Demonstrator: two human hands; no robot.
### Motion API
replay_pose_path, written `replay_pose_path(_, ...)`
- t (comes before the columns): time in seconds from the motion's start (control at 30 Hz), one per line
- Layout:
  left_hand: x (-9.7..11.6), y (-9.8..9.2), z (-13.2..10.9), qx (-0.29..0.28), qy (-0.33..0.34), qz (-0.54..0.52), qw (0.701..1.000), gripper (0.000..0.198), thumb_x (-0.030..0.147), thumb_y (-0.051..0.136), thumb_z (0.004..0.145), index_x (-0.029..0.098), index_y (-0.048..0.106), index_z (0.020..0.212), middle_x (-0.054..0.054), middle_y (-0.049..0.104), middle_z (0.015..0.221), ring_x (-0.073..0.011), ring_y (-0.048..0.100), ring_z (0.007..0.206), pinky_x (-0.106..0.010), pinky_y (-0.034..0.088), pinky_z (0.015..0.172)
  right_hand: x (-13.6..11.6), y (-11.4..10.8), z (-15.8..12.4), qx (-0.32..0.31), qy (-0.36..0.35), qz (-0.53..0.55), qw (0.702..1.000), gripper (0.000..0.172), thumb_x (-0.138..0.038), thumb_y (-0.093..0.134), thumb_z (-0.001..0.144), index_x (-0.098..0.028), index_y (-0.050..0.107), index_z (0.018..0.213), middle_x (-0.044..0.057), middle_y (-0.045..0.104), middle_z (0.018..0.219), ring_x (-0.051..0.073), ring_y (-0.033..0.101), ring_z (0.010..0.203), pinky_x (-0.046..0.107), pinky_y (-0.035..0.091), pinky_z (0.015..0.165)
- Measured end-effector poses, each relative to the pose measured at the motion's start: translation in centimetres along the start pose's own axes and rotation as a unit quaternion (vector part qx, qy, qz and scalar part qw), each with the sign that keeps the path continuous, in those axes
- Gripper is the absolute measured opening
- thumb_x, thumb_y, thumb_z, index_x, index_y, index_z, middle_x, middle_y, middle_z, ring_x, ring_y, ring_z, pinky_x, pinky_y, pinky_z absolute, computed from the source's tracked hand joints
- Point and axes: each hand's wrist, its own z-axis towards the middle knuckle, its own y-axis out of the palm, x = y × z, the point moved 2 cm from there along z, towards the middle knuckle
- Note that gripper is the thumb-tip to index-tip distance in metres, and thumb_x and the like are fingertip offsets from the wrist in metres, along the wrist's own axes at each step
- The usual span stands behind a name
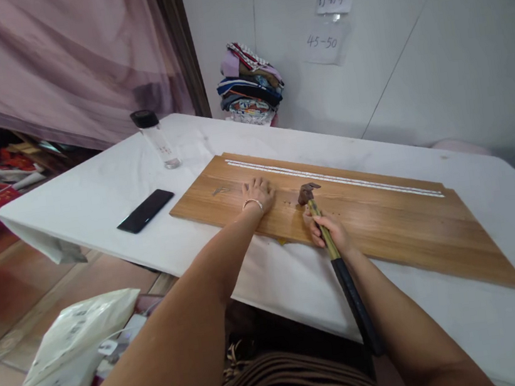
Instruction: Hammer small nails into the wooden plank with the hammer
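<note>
A long wooden board (pixel 395 225) lies across the table. My right hand (pixel 326 227) is closed around the yellow handle of a claw hammer (pixel 309 194), gripping it close to the rusty head. The black lower grip of the hammer points back toward my body. My left hand (pixel 260 194), with a bracelet at the wrist, rests on the board with its fingers laid out on the wood. Left of it lies a small group of thin nails (pixel 222 191). A few tiny dark marks or nails show between my hands, too small to tell apart.
A white measuring strip (pixel 331 177) runs along the board's far side. On the white table (pixel 94 176) are a black phone (pixel 146 211) and a clear bottle (pixel 160 144) with a black lid. Folded clothes (pixel 250 86) are stacked against the wall, behind the table. A plastic bag (pixel 64 351) sits lower left.
</note>
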Motion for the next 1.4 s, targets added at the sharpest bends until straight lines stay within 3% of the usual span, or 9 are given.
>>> replay_pose_path(1.4, -0.25, 0.4, 0.18, 0.017, 0.007, 0.0, 1.0, 0.039, 0.041, 0.04, 0.105, 0.028, 0.069, 0.129, -0.01, 0.064, 0.148, -0.0302, 0.048, 0.144, -0.052, 0.034, 0.12, -0.01, -0.05, -0.03, -0.001, 0.001, -0.005, 1.0, 0.039, -0.049, 0.072, 0.083, -0.024, 0.052, 0.105, -0.012, 0.052, 0.053, 0.009, 0.042, 0.032, 0.022, 0.027, 0.037)
